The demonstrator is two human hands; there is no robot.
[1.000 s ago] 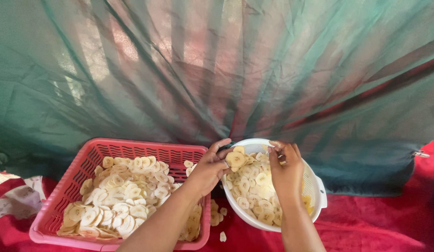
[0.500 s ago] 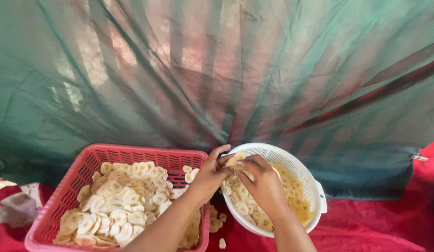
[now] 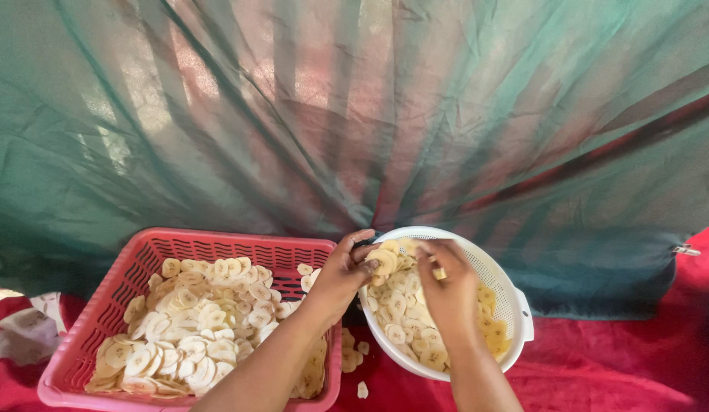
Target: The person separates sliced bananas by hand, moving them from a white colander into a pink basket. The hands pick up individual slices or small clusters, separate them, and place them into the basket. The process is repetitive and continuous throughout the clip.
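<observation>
Slices of banana fill the pink basket at the left, heaped loosely and highest toward its near wall; I judge that heap could slide over the low rim if the basket gets knocked. Just beside it, my left hand grips the near rim of the white colander, fingers curled over the edge, thumb pressing on the banana slices piled inside. The colander looks tilted toward the basket, so a firmer pull on that rim could tip the load out between the two containers. A few stray slices already lie in that gap on the red cloth, which tells me how easily pieces escape there. My right hand sits over the middle of the colander, fingers pinched narrowly on a small yellowish piece; what that piece is I cannot tell. The slices look thin and moist, so I expect them to stick together, break under a hard pinch, or slip from the fingers. Behind everything hangs a green mesh curtain, well apart from both hands.
</observation>
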